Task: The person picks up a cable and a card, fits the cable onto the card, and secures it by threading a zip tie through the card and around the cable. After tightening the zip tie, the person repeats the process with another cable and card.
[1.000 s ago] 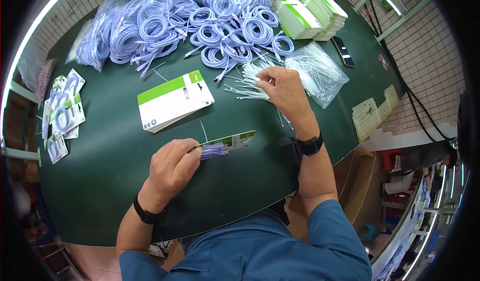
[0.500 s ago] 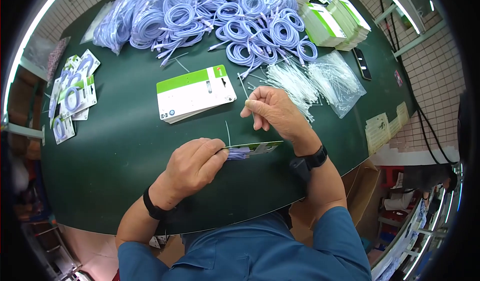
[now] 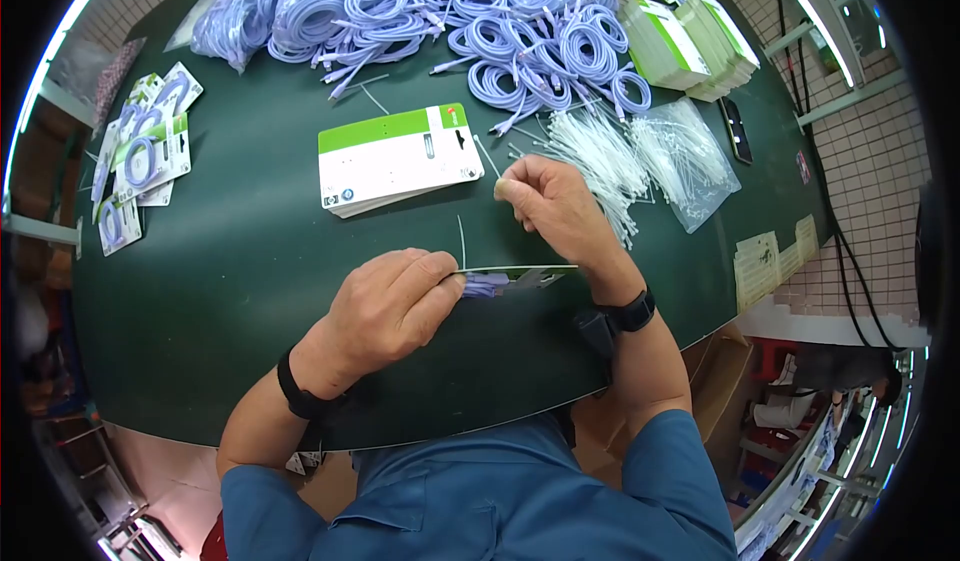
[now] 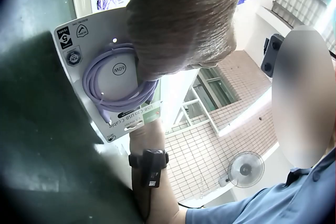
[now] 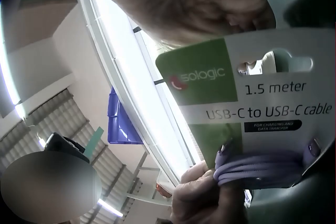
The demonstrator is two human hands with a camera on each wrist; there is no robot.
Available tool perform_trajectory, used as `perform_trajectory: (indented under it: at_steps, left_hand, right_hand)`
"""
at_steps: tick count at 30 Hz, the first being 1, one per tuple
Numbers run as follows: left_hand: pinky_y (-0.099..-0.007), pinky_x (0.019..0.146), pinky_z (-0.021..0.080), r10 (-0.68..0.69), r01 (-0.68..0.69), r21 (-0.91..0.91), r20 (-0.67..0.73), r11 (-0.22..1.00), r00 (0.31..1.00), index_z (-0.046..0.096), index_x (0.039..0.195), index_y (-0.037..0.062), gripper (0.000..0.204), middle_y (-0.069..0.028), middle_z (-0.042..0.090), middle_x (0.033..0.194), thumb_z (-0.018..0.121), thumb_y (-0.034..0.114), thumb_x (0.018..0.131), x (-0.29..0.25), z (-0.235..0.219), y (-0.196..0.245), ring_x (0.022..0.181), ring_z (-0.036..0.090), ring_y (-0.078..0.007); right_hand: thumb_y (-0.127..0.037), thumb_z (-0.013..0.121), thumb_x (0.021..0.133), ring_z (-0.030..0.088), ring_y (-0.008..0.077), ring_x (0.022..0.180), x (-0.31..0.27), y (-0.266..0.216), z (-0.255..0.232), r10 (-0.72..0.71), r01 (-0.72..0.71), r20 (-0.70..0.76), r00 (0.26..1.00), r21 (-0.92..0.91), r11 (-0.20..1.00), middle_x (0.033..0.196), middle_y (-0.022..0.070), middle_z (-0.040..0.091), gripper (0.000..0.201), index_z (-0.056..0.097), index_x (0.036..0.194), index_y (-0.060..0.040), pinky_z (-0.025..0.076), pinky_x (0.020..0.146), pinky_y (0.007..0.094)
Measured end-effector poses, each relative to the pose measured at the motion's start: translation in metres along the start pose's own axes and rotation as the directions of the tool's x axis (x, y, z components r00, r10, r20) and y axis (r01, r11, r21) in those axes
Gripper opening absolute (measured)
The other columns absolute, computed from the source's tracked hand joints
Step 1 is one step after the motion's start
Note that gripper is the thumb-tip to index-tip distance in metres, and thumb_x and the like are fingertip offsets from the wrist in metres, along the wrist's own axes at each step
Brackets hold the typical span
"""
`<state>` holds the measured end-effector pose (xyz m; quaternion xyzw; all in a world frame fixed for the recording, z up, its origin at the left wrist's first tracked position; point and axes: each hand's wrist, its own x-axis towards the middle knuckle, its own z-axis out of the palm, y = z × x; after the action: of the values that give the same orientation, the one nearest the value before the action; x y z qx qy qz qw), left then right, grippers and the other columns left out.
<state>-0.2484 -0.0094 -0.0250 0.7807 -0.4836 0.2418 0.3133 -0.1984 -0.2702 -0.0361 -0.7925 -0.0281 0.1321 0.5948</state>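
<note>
The left hand (image 3: 388, 306) pinches a printed card (image 4: 68, 71) together with a coiled purple cable (image 4: 94, 85) lying against its face. In the head view the card is seen nearly edge-on, and a thin white tie (image 3: 462, 239) sticks up beside the left fingertips. Above the card's right end, the right hand (image 3: 560, 209) pinches another thin tie (image 3: 487, 155) between thumb and fingers. The right wrist view shows the card's green and white face (image 5: 210, 71) with the cable coil (image 5: 262, 169) below the print and left-hand fingers at its edge.
A stack of flat cards (image 3: 395, 161) lies ahead. Behind it are many purple cable coils (image 3: 500, 51). Loose white ties (image 3: 598, 151), a bag of ties (image 3: 690, 166), card stacks (image 3: 670, 46) and a phone (image 3: 736, 129) are at right. Carded cables (image 3: 140, 161) lie at left.
The right hand has come back from the loose ties toward the card, with a tie between its fingers. The left hand still holds the card and cable, now tilted more edge-on to the head view.
</note>
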Motion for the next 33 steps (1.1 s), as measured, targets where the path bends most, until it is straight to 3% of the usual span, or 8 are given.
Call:
perform_trajectory:
  at_steps: [3,6,10,18,22,33]
  left_hand:
    - [-0.0367,0.067,0.061,-0.011,0.011,-0.017,0.026,1.000,1.000,0.068,0.097,-0.0019,0.022,-0.0150,0.071,0.097,0.081,-0.003,0.079,-0.001,-0.001,0.001,0.078,0.073,-0.0287]
    - [-0.0361,0.066,0.060,0.015,-0.015,-0.005,-0.019,1.000,1.000,0.070,0.097,-0.0016,0.023,-0.0126,0.069,0.097,0.077,0.001,0.075,-0.001,0.004,-0.001,0.078,0.072,-0.0269]
    - [-0.0350,0.063,0.058,0.033,-0.033,0.004,-0.025,0.999,0.999,0.070,0.095,-0.0013,0.022,-0.0121,0.068,0.096,0.078,0.001,0.075,-0.003,0.007,-0.004,0.076,0.071,-0.0258]
    - [-0.0340,0.059,0.055,0.035,-0.035,0.020,-0.001,0.999,0.999,0.070,0.093,-0.0006,0.022,-0.0108,0.068,0.095,0.078,0.000,0.074,-0.001,0.008,-0.005,0.072,0.069,-0.0237]
    - [-0.0336,0.058,0.054,0.033,-0.033,0.022,-0.003,0.999,0.999,0.069,0.091,0.0002,0.021,-0.0100,0.067,0.094,0.079,0.001,0.073,0.000,0.008,-0.005,0.071,0.068,-0.0228]
    - [-0.0330,0.057,0.053,0.023,-0.023,0.011,-0.005,1.000,1.000,0.067,0.088,0.0016,0.021,-0.0091,0.066,0.093,0.079,0.001,0.072,-0.001,0.008,-0.004,0.070,0.067,-0.0218]
  right_hand:
    - [-0.016,0.069,0.105,0.060,0.0050,0.066,-0.002,0.004,0.002,-0.049,0.049,0.011,0.999,0.002,0.999,0.084,0.0012,0.070,0.015,0.067,0.102,-0.0023,0.050,0.061,0.0208]
    - [-0.017,0.071,0.105,0.068,0.0069,0.077,-0.008,-0.008,0.002,0.009,-0.028,0.065,0.998,0.288,0.957,0.090,0.0026,0.072,0.014,0.068,0.105,-0.0026,0.054,0.070,0.0213]
    - [-0.016,0.072,0.104,0.073,0.0093,0.082,-0.008,-0.009,0.007,0.041,-0.091,0.128,0.991,0.416,0.905,0.094,0.0040,0.073,0.013,0.069,0.106,-0.0033,0.058,0.073,0.0212]
    - [-0.011,0.078,0.099,0.078,0.0140,0.086,-0.005,-0.004,0.014,0.020,-0.127,0.239,0.971,0.445,0.886,0.095,0.0090,0.076,0.015,0.070,0.102,0.0008,0.064,0.075,0.0219]
    - [-0.010,0.075,0.102,0.075,0.0123,0.084,-0.004,-0.003,0.016,0.032,-0.153,0.291,0.956,0.403,0.902,0.094,0.0072,0.074,0.012,0.067,0.101,-0.0023,0.062,0.074,0.0221]
    - [-0.009,0.076,0.100,0.078,0.0133,0.084,-0.004,0.000,0.019,0.019,-0.138,0.293,0.956,0.390,0.911,0.092,0.0073,0.074,0.012,0.069,0.099,-0.0004,0.063,0.073,0.0215]
